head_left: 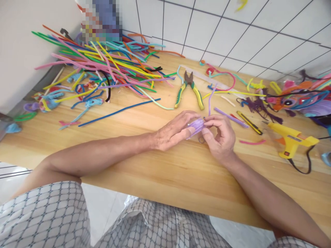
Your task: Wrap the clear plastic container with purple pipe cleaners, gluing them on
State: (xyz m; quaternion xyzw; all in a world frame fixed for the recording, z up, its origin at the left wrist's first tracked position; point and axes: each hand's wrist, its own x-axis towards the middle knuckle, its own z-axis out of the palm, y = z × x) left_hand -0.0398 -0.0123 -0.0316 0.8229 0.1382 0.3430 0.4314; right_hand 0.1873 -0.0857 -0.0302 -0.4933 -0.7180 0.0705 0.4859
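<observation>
Hands meeting right in the middle of the bench [165, 165], both busy with one purple pipe cleaner [196, 126]. Left hand [176, 132] lies low with its fingers stretched out and pressed together, and the pipe cleaner is wound in a tight little coil around the fingertips. Right hand [219, 137] comes in from the other side and pinches the end of that coil between thumb and forefinger, other fingers curled under (can't tell whether the left thumb is pressing on the coil too).

Stuff around them:
- pliers [190, 89] with green and yellow grips, jaws open, just beyond the two hands
- a loose purple stem [230, 117] and a yellow-and-black knife [249, 122] just past the right hand, on its outer side
- a short pink piece [252, 142] near the right hand's outer side, then a yellow glue gun [292, 139] further out
- a long blue pipe cleaner [119, 112] beyond the left forearm
- a huge tangle of coloured pipe cleaners [108, 65] well beyond the left hand
- a finished orange and purple figure [302, 100] far out past the right hand
</observation>
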